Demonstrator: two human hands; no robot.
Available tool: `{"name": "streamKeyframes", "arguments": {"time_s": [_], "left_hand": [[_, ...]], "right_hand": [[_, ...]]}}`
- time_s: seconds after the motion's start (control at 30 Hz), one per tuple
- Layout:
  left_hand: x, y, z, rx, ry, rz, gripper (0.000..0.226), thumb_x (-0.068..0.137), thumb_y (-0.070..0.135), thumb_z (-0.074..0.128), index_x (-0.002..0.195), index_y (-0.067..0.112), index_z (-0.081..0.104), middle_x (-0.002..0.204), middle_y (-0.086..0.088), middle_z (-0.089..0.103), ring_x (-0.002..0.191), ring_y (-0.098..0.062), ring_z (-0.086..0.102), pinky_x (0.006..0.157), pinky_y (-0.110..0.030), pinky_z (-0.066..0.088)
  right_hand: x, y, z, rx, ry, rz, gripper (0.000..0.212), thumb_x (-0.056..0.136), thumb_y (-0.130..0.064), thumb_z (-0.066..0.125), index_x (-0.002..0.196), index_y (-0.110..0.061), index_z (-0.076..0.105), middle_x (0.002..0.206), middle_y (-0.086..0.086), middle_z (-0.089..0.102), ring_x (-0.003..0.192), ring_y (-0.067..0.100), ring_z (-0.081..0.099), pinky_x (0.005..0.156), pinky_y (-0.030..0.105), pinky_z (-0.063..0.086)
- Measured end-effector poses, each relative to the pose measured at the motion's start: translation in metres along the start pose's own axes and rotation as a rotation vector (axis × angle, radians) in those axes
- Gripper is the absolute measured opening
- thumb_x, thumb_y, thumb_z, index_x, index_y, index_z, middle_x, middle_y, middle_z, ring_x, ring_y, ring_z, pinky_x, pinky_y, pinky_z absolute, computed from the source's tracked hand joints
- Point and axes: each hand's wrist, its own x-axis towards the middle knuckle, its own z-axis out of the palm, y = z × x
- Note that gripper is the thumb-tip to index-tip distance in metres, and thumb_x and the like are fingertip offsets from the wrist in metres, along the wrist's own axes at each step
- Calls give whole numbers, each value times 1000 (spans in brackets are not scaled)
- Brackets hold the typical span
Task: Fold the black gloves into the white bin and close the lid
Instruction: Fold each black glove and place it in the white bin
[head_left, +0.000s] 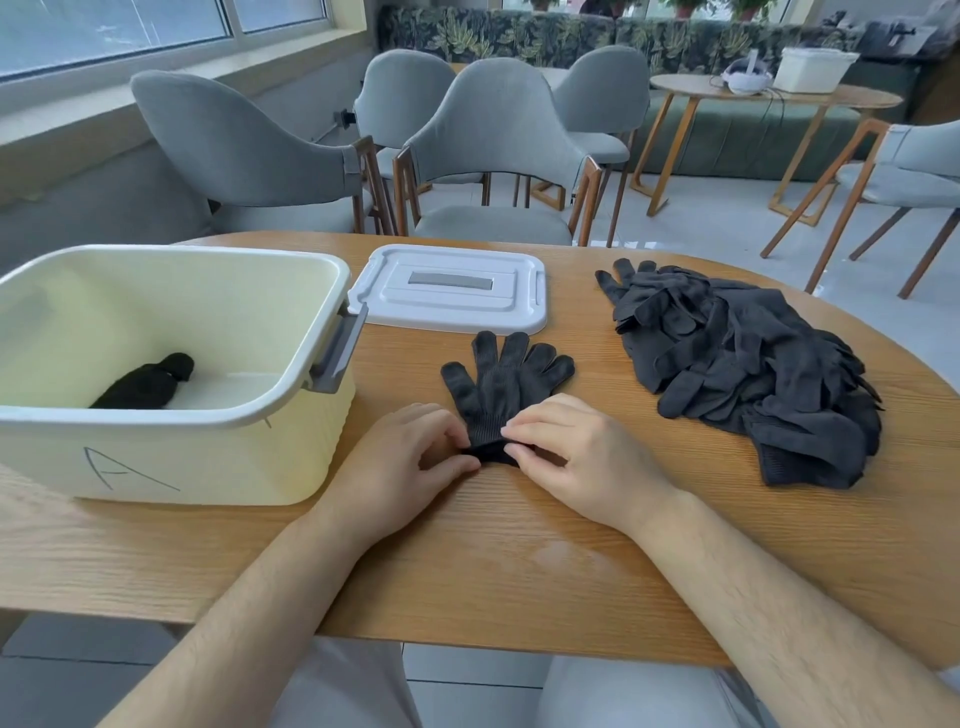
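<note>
A glove (506, 379) lies flat on the table (519, 571), fingers pointing away, as the left hand (410, 452) and right hand (566, 452) each pinch its cuff, apparently to start a roll. The open bin (156, 423), one bundle (148, 384) inside, stands just left for a short lift over its rim; the lid (452, 306) lies behind, the pile (753, 364) right, bare wood toward the near edge.

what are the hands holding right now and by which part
Both the left hand and the right hand pinch the cuff of the flat black glove lying on the table.
</note>
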Motion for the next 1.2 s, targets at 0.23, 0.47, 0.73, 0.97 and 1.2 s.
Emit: {"name": "streamKeyframes", "arguments": {"time_s": [0.23, 0.47, 0.73, 0.97, 1.2], "left_hand": [[-1, 4, 2, -118, -1, -100, 30, 89, 30, 76, 108, 35, 54, 94, 21, 65, 85, -4, 61, 73, -23, 51], [-2, 7, 1, -94, -27, -83, 30, 91, 30, 73, 110, 35, 51, 91, 21, 69, 86, -3, 63, 76, -26, 51], [-2, 8, 0, -87, -6, -65, 28, 90, 30, 74, 114, 35, 59, 89, 17, 64, 89, 0, 60, 76, -15, 48], [-1, 4, 3, -104, 3, 63, 16, 91, 35, 72, 101, 24, 79, 87, 16, 64, 86, -5, 60, 72, -13, 44], [4, 0, 11, -103, 56, 45, 19, 88, 32, 76, 104, 22, 74, 102, 17, 53, 88, -3, 59, 75, -15, 47]], "right_hand": [[2, 1, 3, -66, 32, -21, 16, 94, -21, 73, 106, -12, 78, 101, -5, 72, 97, 12, 63, 85, 26, 53], [12, 1, 7, -64, 120, -28, 12, 92, -13, 73, 103, -9, 77, 101, -1, 72, 100, 14, 66, 87, 28, 54], [0, 0, 0, -23, -1, -18, 15, 95, -25, 70, 103, -18, 80, 106, -9, 72, 107, 7, 64, 85, 28, 55], [-2, -6, -2, 8, -49, 28, 21, 98, -37, 63, 95, -24, 80, 103, -15, 68, 107, 1, 59, 79, 30, 55], [1, -3, -5, 25, -109, 69, 25, 92, -46, 69, 102, -25, 78, 107, -18, 65, 105, 3, 58, 86, 28, 52]]}}
